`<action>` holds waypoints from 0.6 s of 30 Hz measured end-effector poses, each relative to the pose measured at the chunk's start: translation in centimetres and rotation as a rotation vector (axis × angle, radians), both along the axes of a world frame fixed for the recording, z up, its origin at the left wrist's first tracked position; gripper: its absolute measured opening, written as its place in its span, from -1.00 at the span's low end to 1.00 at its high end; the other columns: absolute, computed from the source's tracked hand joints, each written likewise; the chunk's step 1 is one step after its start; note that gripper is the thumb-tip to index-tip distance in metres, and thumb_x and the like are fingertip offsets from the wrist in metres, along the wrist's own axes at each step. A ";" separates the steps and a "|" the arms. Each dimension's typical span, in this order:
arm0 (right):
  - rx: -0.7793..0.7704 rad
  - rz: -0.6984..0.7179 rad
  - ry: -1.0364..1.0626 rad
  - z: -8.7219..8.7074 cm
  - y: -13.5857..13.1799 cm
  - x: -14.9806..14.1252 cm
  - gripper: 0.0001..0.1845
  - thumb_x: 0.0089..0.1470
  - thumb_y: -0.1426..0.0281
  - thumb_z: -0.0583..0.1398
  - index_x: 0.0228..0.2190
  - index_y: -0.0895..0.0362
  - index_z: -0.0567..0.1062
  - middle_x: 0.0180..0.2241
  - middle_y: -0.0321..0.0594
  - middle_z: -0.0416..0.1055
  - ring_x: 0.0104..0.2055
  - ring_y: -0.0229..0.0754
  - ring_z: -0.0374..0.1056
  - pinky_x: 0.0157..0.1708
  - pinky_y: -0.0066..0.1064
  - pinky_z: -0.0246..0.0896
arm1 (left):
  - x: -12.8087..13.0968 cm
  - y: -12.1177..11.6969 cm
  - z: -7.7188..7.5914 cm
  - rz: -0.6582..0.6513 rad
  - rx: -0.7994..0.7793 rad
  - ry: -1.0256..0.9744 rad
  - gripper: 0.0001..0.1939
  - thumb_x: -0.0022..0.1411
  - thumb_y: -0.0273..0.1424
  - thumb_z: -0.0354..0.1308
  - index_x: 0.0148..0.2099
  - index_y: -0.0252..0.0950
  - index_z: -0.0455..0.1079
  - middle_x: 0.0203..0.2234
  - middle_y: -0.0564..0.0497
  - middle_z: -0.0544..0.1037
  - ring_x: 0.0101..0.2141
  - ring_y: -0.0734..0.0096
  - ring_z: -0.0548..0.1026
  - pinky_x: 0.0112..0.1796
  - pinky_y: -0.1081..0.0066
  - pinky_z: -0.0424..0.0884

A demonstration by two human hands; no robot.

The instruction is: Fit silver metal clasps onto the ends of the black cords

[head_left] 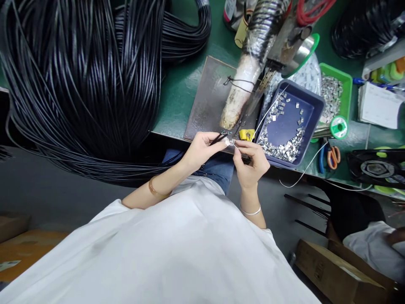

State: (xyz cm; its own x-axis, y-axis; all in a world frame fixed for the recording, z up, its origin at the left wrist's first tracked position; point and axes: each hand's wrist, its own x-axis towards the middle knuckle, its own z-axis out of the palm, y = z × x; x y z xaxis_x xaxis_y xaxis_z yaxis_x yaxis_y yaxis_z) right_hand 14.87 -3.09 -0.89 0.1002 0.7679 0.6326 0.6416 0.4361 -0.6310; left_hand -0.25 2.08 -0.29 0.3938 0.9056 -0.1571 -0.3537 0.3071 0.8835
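Observation:
My left hand point(201, 150) is closed around black cables point(218, 138), whose thin wire ends stick out past the fingers. Close to those ends, my right hand point(252, 164) pinches a small shiny metal piece point(232, 142); its exact kind is too small to make out. Both hands meet at the table's front edge, below a plastic-wrapped duct point(239, 90). Just beyond my right fingers lies a yellow block point(247, 134). A blue tray point(319, 105) of small metal pieces stands to the right of it, with a thin pale wire point(268, 113) across its left side.
A large bundle of black cable point(79, 84) covers the left of the green table point(177, 103). To the right are a green bin point(347, 90), a spool point(339, 127), orange-handled scissors point(333, 157), a notepad point(379, 105) and a fan point(378, 169). Another person's sleeve point(368, 240) shows at lower right.

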 end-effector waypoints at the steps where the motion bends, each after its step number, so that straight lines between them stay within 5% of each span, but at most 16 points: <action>1: 0.016 0.005 -0.025 0.0 0.1 0.0 -0.81 0.02 0.60 0.27 -0.32 0.10 0.49 -0.24 -0.26 0.58 -0.18 -0.26 0.52 -0.13 -0.34 0.47 | 0.1 0.1 0.0 0.003 -0.002 0.000 -0.87 0.05 -0.39 0.34 -0.42 -0.38 0.55 -0.62 0.11 0.38 -0.58 0.67 0.18 -0.52 0.59 0.17; 18: 0.047 -0.133 -0.097 -0.2 0.8 -0.6 -0.89 0.08 0.54 0.26 -0.33 0.10 0.48 -0.26 -0.27 0.55 -0.22 -0.29 0.49 -0.44 -0.49 0.37 | 0.7 0.1 0.0 0.091 0.171 0.189 -0.84 0.08 -0.38 0.27 -0.45 -0.39 0.49 -0.56 0.07 0.43 -0.48 0.56 0.33 -0.40 0.53 0.30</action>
